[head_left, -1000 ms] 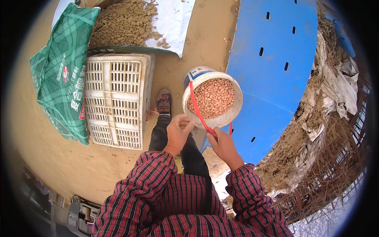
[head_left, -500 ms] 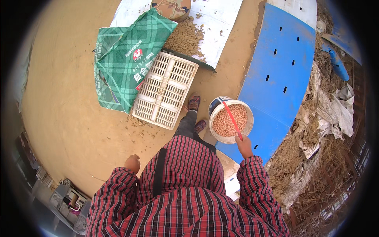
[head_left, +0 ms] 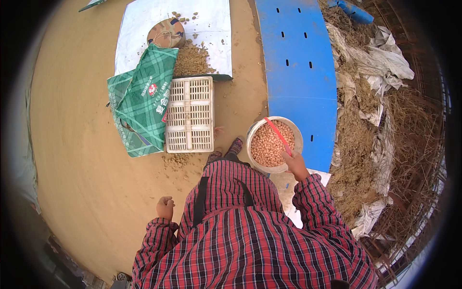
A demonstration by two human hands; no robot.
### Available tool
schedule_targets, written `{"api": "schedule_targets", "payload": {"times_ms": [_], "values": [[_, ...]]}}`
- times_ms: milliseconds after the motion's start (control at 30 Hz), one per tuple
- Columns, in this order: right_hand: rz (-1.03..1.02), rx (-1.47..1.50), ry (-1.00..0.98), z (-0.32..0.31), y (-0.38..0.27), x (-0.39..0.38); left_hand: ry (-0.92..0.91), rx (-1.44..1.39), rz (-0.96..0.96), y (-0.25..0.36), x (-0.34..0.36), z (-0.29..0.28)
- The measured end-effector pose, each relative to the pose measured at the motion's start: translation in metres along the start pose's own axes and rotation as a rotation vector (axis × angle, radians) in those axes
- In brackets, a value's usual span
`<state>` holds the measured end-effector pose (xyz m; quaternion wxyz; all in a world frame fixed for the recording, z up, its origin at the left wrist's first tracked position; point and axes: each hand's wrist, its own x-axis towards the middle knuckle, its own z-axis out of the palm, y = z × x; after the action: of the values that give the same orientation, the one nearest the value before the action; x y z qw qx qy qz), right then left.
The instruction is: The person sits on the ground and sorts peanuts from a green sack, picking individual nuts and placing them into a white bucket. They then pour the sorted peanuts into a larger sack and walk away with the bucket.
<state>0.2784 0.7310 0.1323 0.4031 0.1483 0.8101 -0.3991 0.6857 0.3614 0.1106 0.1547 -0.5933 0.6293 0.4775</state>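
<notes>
Right hand (head_left: 296, 164) grasps the red handle (head_left: 279, 135) of a peanut bucket (head_left: 274, 144); left hand (head_left: 165, 208), clenched, hangs well apart from the bucket.

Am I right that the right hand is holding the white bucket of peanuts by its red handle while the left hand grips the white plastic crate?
Not quite. The right hand does hold the white bucket of peanuts by its red handle, but the left hand grips nothing: it hangs closed at the person's side, well apart from the white plastic crate lying on the ground. The head view shows this.
</notes>
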Motion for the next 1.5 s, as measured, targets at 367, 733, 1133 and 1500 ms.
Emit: {"api": "schedule_targets", "payload": {"times_ms": [367,733,1133,1500], "values": [[-0.156,0.260,0.312,0.073,-0.043,-0.181,-0.937,-0.058,0.363,0.226,0.001,0.100],[-0.300,0.675,0.695,0.176,-0.026,-0.320,-1.116,0.043,0.372,0.215,-0.047,0.040],[0.020,1.220,0.760,0.289,0.102,-0.422,-1.314,0.439,0.409,0.151,-0.098,0.004],[-0.497,1.862,0.354,0.427,0.253,-0.420,-1.361,0.850,0.567,0.138,-0.202,-0.028]]}}
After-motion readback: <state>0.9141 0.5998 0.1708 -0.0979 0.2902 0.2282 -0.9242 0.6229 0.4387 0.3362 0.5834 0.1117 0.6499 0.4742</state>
